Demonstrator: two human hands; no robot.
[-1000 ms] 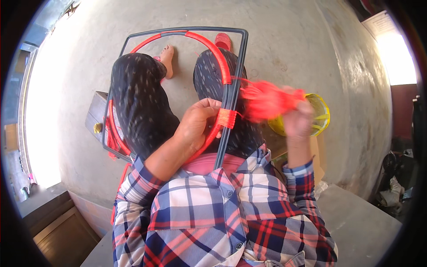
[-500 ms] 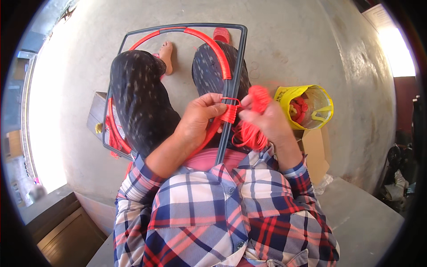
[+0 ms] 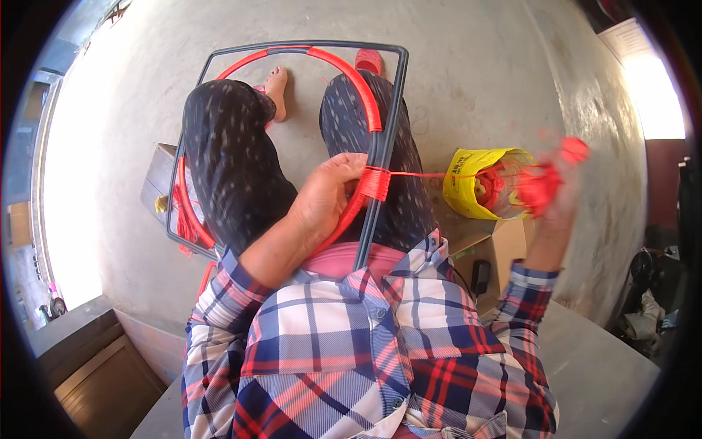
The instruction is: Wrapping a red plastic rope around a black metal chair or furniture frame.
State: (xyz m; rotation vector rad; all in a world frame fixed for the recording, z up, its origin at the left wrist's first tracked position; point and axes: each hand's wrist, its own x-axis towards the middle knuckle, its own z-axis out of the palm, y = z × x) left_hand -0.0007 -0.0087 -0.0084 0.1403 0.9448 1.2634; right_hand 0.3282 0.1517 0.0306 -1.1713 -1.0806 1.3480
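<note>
Across my lap, my left hand point(image 3: 329, 197) clamped the red-wound frame point(image 3: 376, 183) steady; my right hand point(image 3: 552, 194) gripped the cord bundle point(image 3: 537, 186), pulling taut.

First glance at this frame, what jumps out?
The taut red cord running across the middle, from a tight red wrap on the dark metal frame out to a blurred red bundle in the right hand, raised at the right. The left hand pinches the frame and a red hoop at the wrap, above the lap. A yellow bag with more red cord in it sits on the floor at the right.
</note>
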